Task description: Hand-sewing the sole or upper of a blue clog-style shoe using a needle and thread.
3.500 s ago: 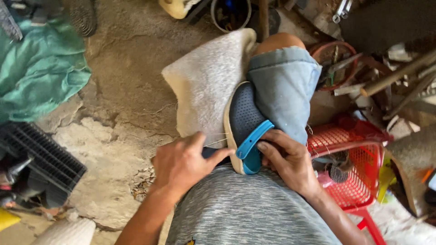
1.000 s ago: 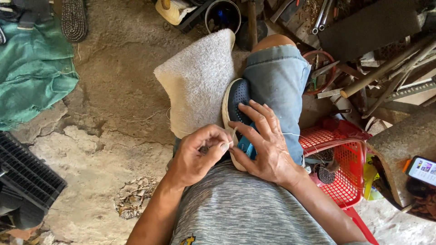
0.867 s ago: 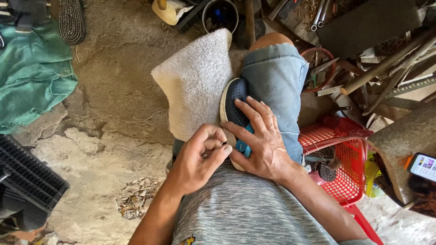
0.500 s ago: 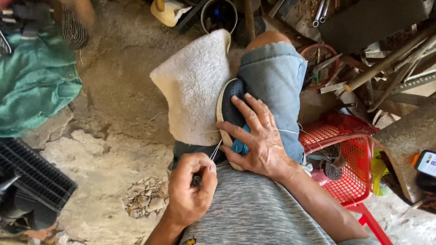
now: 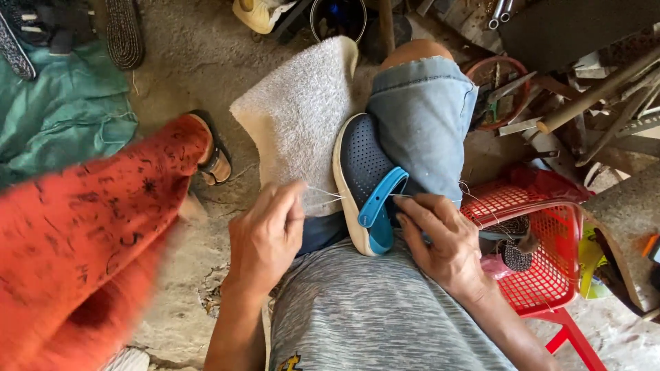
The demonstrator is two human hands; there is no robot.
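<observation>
Two hands share this stitch, so let each keep to its own job: your left hand [image 5: 265, 237] is pinched shut on a pale thread [image 5: 323, 192] that runs taut across to the edge of the dark blue perforated clog [image 5: 364, 182], while your right hand [image 5: 443, 240] curls its fingers against the clog near the bright blue strap [image 5: 381, 199], bracing it; whether it pinches a needle there I cannot tell. The clog lies wedged on your lap between the grey towel [image 5: 299, 117] and your denim-clad right thigh [image 5: 423, 117], its sole edge turned toward the towel. I'd judge the pull goes best straight and level, away from the sole, so the thread does not saw at its hole. Room on your left is tight: a passer-by in an orange patterned garment [image 5: 89, 254] with a sandalled foot [image 5: 213, 154] stands close beside your forearm. On your right the red plastic basket [image 5: 543, 240] sits just beside your wrist, with clutter of metal bars beyond, so keep that elbow tucked.
</observation>
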